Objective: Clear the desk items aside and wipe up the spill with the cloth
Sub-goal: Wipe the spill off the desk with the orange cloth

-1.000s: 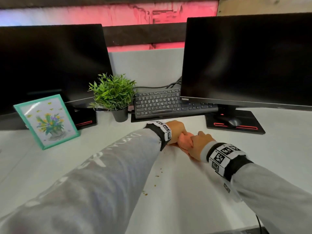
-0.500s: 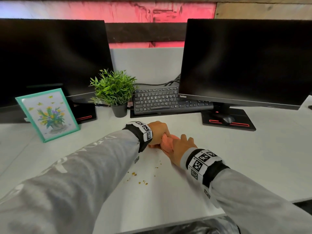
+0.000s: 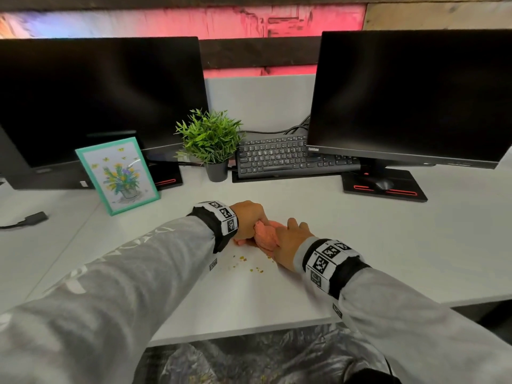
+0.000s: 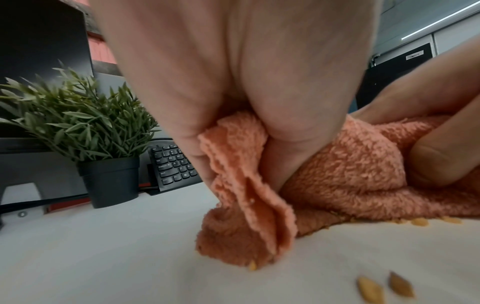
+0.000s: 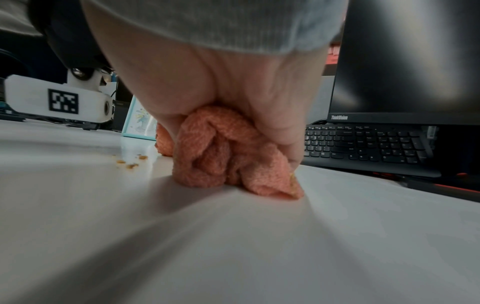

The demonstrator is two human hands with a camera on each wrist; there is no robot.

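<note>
An orange fluffy cloth (image 3: pixel 264 235) lies bunched on the white desk (image 3: pixel 388 245), held between both hands. My left hand (image 3: pixel 250 220) grips one end of the cloth (image 4: pixel 249 185), with folds squeezed out of the fist. My right hand (image 3: pixel 288 242) clenches the other end of the cloth (image 5: pixel 228 156) and presses it onto the desk. Yellow-brown crumbs (image 3: pixel 250 266) of the spill lie just in front of the cloth, toward me; more crumbs (image 4: pixel 384 288) show close by in the left wrist view.
At the back stand a potted plant (image 3: pixel 212 142), a keyboard (image 3: pixel 285 157), two dark monitors (image 3: pixel 410 98) and a mouse (image 3: pixel 383 184) on the right stand. A teal picture frame (image 3: pixel 117 176) leans at the left. A plastic-lined bin (image 3: pixel 249 358) sits below the desk's front edge.
Both hands have dragged the bunched cloth toward me across the desk. Crumbs now trail in front of it, nearer the front edge.
</note>
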